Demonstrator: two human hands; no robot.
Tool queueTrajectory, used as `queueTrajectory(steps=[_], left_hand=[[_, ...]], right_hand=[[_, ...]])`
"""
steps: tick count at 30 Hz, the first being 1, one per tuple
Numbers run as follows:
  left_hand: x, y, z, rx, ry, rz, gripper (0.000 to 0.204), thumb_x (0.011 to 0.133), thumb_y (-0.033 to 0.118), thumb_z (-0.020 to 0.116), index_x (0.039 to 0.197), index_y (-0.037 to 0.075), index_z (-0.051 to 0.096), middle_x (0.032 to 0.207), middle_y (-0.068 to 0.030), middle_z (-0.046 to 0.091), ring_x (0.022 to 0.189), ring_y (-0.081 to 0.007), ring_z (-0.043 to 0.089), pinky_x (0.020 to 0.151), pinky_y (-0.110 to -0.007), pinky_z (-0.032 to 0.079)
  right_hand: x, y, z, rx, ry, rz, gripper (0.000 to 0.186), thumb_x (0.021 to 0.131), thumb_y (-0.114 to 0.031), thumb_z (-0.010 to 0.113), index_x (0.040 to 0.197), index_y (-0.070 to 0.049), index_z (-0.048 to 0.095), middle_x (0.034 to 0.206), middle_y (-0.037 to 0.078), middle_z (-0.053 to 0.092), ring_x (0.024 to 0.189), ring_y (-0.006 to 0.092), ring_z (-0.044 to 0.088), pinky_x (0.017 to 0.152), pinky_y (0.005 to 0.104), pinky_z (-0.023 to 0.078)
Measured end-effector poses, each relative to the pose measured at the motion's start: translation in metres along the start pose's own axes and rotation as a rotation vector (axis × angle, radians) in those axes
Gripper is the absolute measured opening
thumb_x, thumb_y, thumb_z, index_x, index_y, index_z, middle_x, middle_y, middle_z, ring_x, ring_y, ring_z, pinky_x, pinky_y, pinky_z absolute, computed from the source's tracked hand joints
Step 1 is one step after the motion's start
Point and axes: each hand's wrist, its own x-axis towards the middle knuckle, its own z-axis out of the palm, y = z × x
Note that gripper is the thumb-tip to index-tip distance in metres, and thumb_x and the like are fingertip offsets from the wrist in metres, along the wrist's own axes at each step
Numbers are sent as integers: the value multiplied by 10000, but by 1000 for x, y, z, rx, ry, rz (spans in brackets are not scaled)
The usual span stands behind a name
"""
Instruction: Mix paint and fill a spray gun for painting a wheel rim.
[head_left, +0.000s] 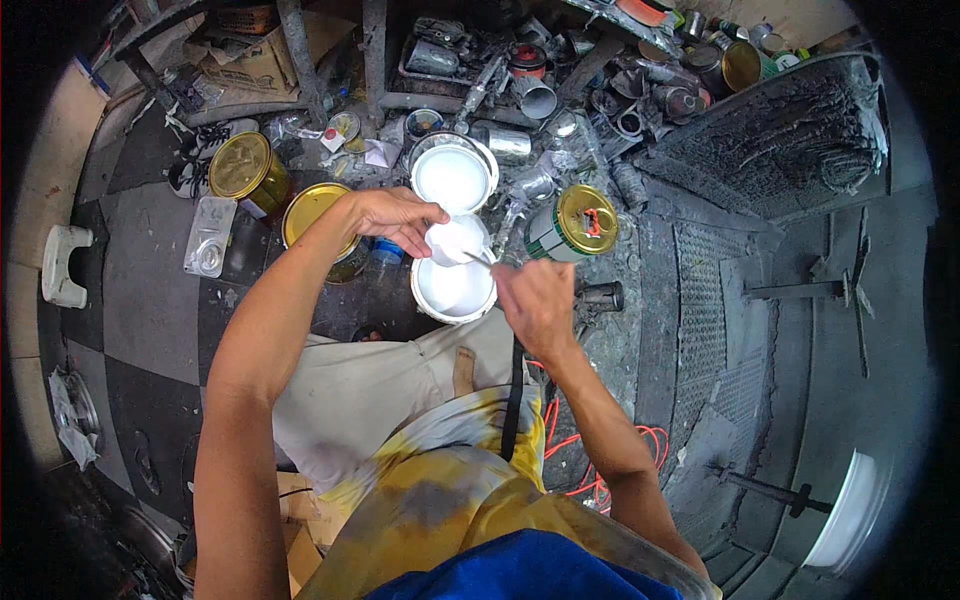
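White cup [453, 238], smooth and rounded, is positioned over the far side of a round white pail [455, 319]; whether the two touch cannot be determined. The pail, at 6 o'clock from the cup, contains a glossy white substance.

The left hand [400, 218], partly open, grips the cup from 10 o'clock between thumb and fingers. The right hand [538, 310], at 4 o'clock, is closed around a thin implement [481, 259], its tip directed at the cup; exact type unclear. Hands are apart.

A second white pail [493, 178], similarly filled, stands at 12 o'clock. At 3 o'clock: a cylindrical green-and-white tin [545, 236] with a gold metal lid. At 9 o'clock: a gold-topped tin [305, 208], partly behind the left forearm, and farther out a clear plastic tray [210, 237] and a white plastic stool [66, 290]. Loose red cable [655, 440] lies between 4 and 5 o'clock.
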Motion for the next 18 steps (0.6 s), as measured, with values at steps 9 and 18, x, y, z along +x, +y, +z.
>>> queueTrajectory(steps=[9, 18], left_hand=[[0, -1, -1, 22, 23, -23, 599, 933, 369, 708, 1266, -100, 541, 1128, -227, 617, 939, -283, 705, 853, -375, 612], [0, -1, 2, 34, -7, -11, 584, 919, 376, 725, 1268, -66, 572, 1150, -204, 623, 945, -264, 698, 846, -356, 607]], right_hand=[[-15, -1, -34, -190, -119, -221, 365, 703, -65, 795, 1051, -142, 722, 779, 8, 449, 749, 189, 497, 742, 391, 337], [26, -4, -24, -85, -139, -76, 206, 796, -123, 751, 991, -113, 684, 821, 21, 496, 821, 202, 524, 759, 395, 351]])
